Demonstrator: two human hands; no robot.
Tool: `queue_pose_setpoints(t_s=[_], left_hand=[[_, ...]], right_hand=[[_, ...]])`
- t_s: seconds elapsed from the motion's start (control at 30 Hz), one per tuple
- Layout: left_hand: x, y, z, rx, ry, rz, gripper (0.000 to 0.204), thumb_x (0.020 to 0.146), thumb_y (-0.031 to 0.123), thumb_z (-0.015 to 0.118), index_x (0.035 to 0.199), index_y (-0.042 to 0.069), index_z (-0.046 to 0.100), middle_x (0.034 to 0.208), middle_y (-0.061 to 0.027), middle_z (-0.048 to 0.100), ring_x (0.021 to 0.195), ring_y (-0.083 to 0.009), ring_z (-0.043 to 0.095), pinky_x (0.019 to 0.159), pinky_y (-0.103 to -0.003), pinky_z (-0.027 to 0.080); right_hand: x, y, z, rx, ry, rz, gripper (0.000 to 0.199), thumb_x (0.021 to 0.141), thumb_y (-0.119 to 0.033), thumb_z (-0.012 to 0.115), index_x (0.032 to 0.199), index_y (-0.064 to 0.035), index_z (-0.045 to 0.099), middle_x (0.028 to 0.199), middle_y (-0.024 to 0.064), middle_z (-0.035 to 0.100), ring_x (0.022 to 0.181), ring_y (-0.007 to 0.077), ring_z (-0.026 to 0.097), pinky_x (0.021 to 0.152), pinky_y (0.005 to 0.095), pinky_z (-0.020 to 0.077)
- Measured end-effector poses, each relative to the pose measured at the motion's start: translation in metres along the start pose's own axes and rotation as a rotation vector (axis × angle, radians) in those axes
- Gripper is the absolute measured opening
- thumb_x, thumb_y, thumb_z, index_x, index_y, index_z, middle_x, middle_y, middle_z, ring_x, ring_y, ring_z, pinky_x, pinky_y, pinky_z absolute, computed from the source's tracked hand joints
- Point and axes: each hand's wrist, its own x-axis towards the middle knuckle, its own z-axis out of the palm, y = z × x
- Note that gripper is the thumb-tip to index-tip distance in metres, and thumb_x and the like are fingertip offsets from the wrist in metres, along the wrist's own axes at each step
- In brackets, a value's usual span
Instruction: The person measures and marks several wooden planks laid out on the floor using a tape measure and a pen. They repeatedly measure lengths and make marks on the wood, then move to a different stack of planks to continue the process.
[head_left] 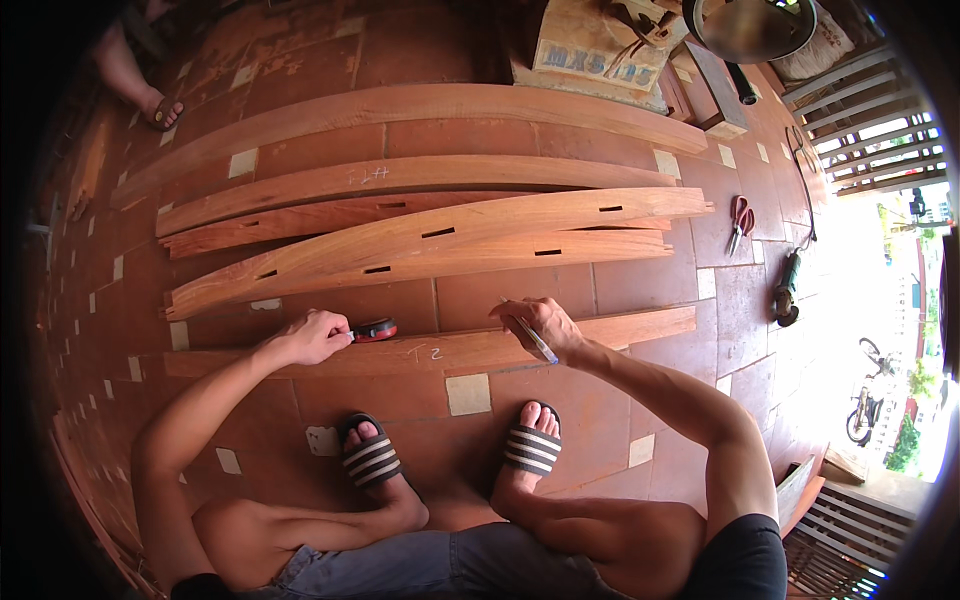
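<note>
Squatting over the near reddish wooden plank [440, 352], our left hand [312, 338] grips a red-black tape measure [374, 330], our right hand [545, 325] pinches a pencil [533, 338]; marking looks barely begun.

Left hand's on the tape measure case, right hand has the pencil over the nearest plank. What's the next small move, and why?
Probably lower the pencil tip onto the nearest plank and mark it. The left hand pins the tape measure there, while the right hand holds the pencil just above the wood.
</note>
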Motion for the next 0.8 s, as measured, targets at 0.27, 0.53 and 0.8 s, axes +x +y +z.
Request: queue_pose_setpoints(t_s=[0.27,0.53,0.8], left_hand=[[-0.004,0.01,-0.002,-0.078,0.075,0.058,0.025,0.096,0.026,0.063,0.092,0.002,0.069,0.08,-0.0165,0.071,0.076,-0.0306,0.07,0.068,-0.043,0.052],[-0.008,0.083,0.002,-0.297,0.002,0.26,0.024,0.099,0.025,0.061,0.094,0.002,0.069,0.072,-0.008,0.066,0.068,-0.0168,0.062,0.064,-0.035,0.05],[-0.018,0.09,0.03,-0.445,-0.006,0.315,0.025,0.1,0.024,0.061,0.094,0.001,0.068,0.072,-0.0056,0.066,0.068,-0.0143,0.063,0.063,-0.033,0.05]], right_hand=[[-0.004,0.006,0.001,-0.02,0.005,0.01,0.021,0.097,-0.013,0.064,0.116,-0.0058,0.068,0.087,0.016,0.073,0.078,0.0333,0.073,0.068,0.0428,0.0573],[0.014,-0.046,0.018,0.074,0.037,-0.056,0.053,0.091,-0.038,0.078,0.126,-0.002,0.061,0.11,0.0205,0.074,0.1,0.0349,0.074,0.085,0.041,0.0594],[0.025,-0.081,0.027,0.29,-0.21,0.012,0.045,0.083,-0.03,0.084,0.112,-0.0001,0.067,0.092,0.017,0.075,0.086,0.029,0.075,0.077,0.0381,0.0594]])
